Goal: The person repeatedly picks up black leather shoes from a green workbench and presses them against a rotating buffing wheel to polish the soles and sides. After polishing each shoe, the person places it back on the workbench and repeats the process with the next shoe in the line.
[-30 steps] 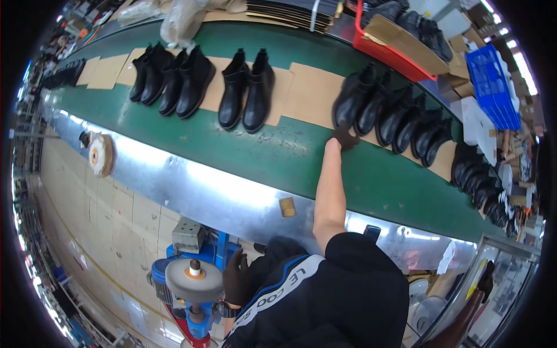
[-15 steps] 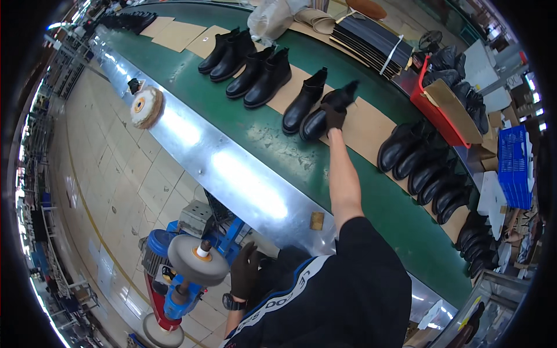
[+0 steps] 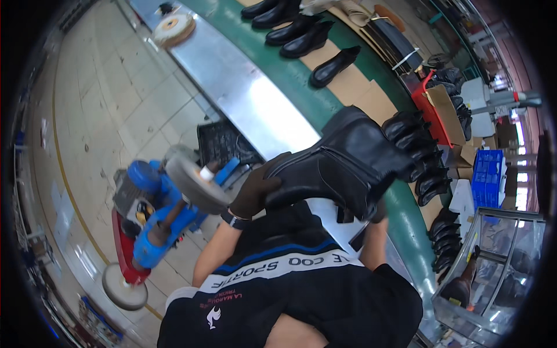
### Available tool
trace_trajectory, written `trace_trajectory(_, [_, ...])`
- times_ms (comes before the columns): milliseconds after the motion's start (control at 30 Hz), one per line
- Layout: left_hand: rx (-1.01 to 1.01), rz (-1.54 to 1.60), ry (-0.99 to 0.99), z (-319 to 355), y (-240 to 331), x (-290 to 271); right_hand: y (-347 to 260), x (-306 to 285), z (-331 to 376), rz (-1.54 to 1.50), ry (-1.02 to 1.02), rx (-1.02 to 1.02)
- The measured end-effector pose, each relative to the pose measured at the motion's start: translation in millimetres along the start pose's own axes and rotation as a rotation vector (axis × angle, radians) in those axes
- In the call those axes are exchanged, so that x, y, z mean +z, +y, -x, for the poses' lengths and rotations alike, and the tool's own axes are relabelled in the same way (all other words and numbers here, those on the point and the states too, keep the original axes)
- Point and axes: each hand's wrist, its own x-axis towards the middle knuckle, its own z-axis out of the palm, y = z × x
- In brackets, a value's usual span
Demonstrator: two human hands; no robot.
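A black ankle boot point(image 3: 333, 165) is held up on its side in front of me, large in the view. My left hand point(image 3: 253, 188), in a dark brown glove, is closed on the boot's toe end. At the heel and sole side, my right hand point(image 3: 380, 213) grips the boot from below; most of its fingers are hidden behind it. Left of my left hand, and apart from the boot, is the grey buffing wheel point(image 3: 194, 182) of a blue and red machine point(image 3: 152, 246). A single black boot point(image 3: 335, 66) stands on cardboard on the green bench.
The green bench point(image 3: 290, 98) has a shiny metal edge point(image 3: 243, 87). More boots point(image 3: 299, 36) stand on it farther off, and a row of black boots point(image 3: 420, 153) at right. A pale round wheel point(image 3: 174, 29) sits by the far metal edge. A red crate point(image 3: 432, 113) and blue crate point(image 3: 487, 177) are at right.
My right hand has lifted one boot off the cardboard and brought it back toward me. My left hand has risen from beside the buffing wheel and taken the toe. The view has turned.
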Motion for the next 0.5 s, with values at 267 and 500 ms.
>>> trace_trajectory(267, [-0.099,0.026,-0.241,123,-11,-63,-87,-34,-101,-0.435,-0.981,-0.431])
trace_trajectory(500, [-0.038,-1.191,-0.274,212,-36,-108,-86,64,3,-0.863,-1.127,0.291])
